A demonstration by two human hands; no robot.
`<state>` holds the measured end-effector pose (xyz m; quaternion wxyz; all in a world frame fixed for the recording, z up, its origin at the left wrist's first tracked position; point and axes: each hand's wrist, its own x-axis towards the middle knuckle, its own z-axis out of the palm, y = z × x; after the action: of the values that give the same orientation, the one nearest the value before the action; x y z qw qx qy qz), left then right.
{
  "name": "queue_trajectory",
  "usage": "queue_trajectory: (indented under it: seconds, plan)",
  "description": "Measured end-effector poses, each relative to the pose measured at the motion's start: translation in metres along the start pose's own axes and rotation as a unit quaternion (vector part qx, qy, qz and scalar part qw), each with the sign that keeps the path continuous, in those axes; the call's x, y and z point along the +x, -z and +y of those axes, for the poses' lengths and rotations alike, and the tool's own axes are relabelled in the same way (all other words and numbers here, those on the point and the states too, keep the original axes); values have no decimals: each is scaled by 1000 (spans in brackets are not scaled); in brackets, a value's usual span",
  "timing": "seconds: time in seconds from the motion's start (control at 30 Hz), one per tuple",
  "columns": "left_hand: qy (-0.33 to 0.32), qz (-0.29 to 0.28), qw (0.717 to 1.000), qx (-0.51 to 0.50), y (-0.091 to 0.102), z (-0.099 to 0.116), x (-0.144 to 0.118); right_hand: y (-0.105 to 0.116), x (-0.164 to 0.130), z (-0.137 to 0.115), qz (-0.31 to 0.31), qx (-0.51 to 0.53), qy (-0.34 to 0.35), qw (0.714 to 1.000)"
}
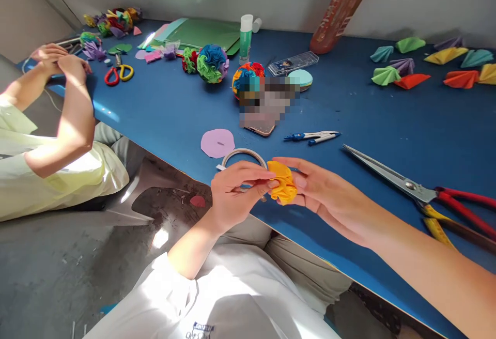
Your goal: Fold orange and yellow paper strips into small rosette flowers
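A crumpled yellow-orange paper flower is held above the table's front edge between my two hands. My left hand pinches its left side with thumb and fingers. From the right, my right hand has its fingers bent around the other side of the same flower, touching it. Just behind my left hand lies a roll of tape, partly covered by that hand. A round piece of purple paper with a dark mark rests to the left of the tape.
Large red-handled scissors and a blue-white compass lie to the right. Behind are a partly blurred phone, ruffled paper balls and a glue stick. Folded paper pieces sit far right. Another person's arms rest at left.
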<state>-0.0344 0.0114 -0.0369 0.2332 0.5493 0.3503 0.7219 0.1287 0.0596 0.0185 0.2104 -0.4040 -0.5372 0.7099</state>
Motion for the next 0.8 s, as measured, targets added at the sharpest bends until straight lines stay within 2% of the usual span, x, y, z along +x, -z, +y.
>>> queue_trajectory:
  seconds: [0.07,0.17,0.27,0.4,0.53,0.63,0.8]
  plan:
    - [-41,-11,999,-11,0,-2,2,-4,-2,-2,-8,35,-10,999]
    - [-48,-34,997,-43,-1,-3,4,-5,-4,-7,34,38,52,997]
    - [21,-31,997,-69,-1,-1,5,0,-3,-8,49,2,93,994]
    - [135,-13,987,-85,0,4,5,2,-2,-6,38,-42,128,990]
    - [219,-63,969,-98,0,9,7,1,-3,-5,25,-53,158,986]
    - [249,-75,961,-95,0,10,7,2,-3,-4,26,-35,167,985]
    - [246,-53,963,-97,0,9,8,4,-3,-2,18,-26,175,984]
